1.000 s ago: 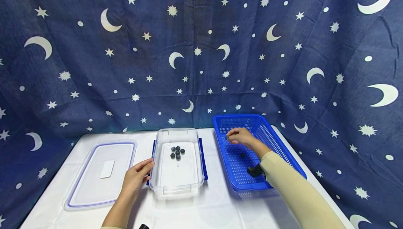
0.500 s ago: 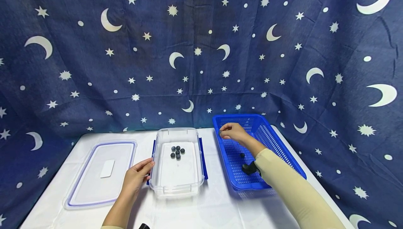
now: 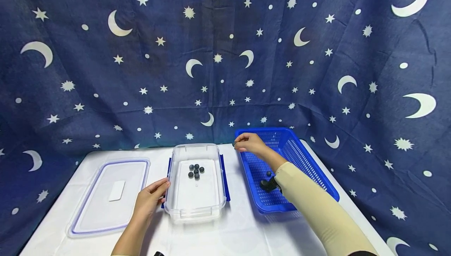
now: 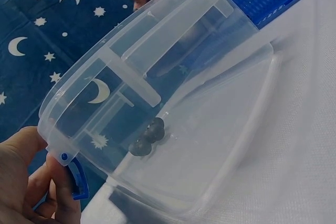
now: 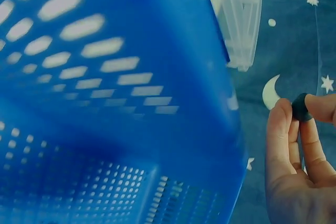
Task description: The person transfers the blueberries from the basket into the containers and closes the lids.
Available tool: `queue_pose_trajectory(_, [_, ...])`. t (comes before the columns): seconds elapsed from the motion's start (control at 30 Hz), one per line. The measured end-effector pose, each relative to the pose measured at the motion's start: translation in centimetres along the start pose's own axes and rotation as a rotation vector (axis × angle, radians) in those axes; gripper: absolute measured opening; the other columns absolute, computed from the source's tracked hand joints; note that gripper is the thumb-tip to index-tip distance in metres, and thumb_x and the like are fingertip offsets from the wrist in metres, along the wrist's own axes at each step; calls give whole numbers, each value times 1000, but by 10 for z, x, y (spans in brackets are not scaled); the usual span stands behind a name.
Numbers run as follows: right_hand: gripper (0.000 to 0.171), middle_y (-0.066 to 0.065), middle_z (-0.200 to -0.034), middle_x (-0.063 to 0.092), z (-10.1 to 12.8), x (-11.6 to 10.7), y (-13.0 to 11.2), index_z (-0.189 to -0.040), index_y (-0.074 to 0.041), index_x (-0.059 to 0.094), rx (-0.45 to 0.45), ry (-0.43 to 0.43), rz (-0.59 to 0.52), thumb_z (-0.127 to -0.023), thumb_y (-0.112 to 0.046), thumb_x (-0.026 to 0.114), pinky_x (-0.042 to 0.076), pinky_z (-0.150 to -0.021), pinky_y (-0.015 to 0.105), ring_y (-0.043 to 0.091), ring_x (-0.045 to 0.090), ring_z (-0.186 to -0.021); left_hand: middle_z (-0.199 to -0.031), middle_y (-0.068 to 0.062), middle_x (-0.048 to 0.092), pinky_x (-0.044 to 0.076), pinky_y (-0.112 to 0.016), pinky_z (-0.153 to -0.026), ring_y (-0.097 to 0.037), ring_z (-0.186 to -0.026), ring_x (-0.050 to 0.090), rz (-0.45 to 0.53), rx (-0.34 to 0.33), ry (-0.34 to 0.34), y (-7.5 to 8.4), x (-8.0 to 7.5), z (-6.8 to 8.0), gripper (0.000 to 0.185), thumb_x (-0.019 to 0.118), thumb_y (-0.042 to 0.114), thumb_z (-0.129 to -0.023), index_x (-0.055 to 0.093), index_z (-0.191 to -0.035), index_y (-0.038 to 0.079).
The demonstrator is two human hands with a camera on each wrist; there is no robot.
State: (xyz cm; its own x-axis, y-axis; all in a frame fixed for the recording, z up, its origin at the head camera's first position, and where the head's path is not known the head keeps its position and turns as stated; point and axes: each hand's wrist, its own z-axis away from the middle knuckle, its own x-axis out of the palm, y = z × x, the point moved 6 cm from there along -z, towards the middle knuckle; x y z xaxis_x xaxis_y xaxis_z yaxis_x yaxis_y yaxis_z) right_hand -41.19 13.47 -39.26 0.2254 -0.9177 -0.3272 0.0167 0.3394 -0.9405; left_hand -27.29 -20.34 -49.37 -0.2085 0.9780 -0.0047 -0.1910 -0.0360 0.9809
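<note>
Lid [image 3: 109,195]: lies flat at the far left of the white table [image 3: 243,232], apart from everything else.
Left hand [image 3: 149,201]: fingers curled against the near-left corner of the clear container [image 3: 196,205], by the blue latch [image 4: 77,179] seen from the wrist; it grips that edge and should steady the box firmly.
Dark balls [image 3: 195,170]: a small cluster sits on the container floor toward the far end, leaving bare floor nearer the person.
Gap: a narrow strip of table separates the container's right wall from the blue basket [image 3: 310,166].
Right hand [image 3: 248,143]: raised above the basket's far-left corner, thumb and fingertips pinching one small dark ball [image 5: 301,107]; I judge it best carried high enough to pass both rims, then let go low over the bare floor so it does not bounce.
Basket floor: another dark ball [image 3: 269,173] lies there, beside the forearm.
</note>
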Motion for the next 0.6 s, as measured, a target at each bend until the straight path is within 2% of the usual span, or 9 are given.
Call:
queue_pose_trajectory(0.33, [18,9,-88,66,-5,28,-11,-101,5,64,-15,-57,-24,-84,1,68,58,-88,40,16,68,-79,-83,18,64,51,-12,-61,0,-78,56,-2,-5,-2,0,2,-1,55,72,27,-91,57,-135,-2])
queue_pose_trajectory(0.6, [14,4,-82,64,-6,55,-18,-95,2,64,-44,-110,33,-83,-1,70,59,-84,36,15,68,-78,-82,16,63,51,-12,-60,0,-76,55,3,-6,-1,-2,-1,-2,55,72,27,-91,57,-135,-2])
